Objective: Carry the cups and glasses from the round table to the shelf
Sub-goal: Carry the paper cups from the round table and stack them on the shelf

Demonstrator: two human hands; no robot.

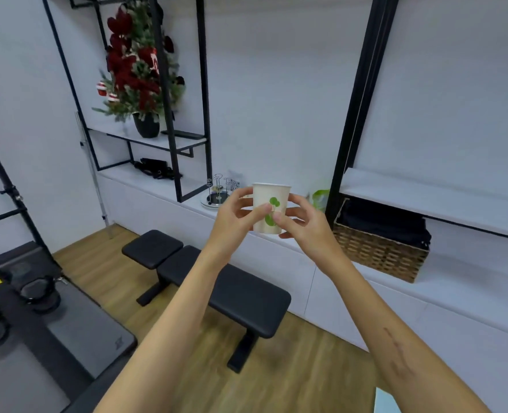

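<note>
Two hands, one paper cup, held up before the shelf

Both hands are raised in the middle of the view and share a single paper cup [271, 207]. It is white with a green leaf print on its side, upright, open end up, and it is off every surface, carried in the air in front of the long white shelf [163, 186] that runs along the wall. The left hand [237, 214] grips it from the left, its thumb lying across the front of the cup and its fingers curled round the far side. The right hand [301, 222] grips it from the right, thumb on the front near the leaf print, fingers curled behind the lower part.

Behind the cup, on the shelf, a small round tray [215, 201] holds a metal wire stand. To the right of the cup, something green and white [320, 198] shows on the shelf, too blurred to name. Further right a woven basket [380, 254] with dark cloth in it sits under a higher white board. A black metal frame [173, 120] rises from the shelf on the left and carries a potted tree with red decorations [139, 64].

Below the arms, a black padded bench [240, 296] stands on the wooden floor [291, 374], just beside the shelf front. Gym equipment [35, 290] lies at the lower left.
</note>
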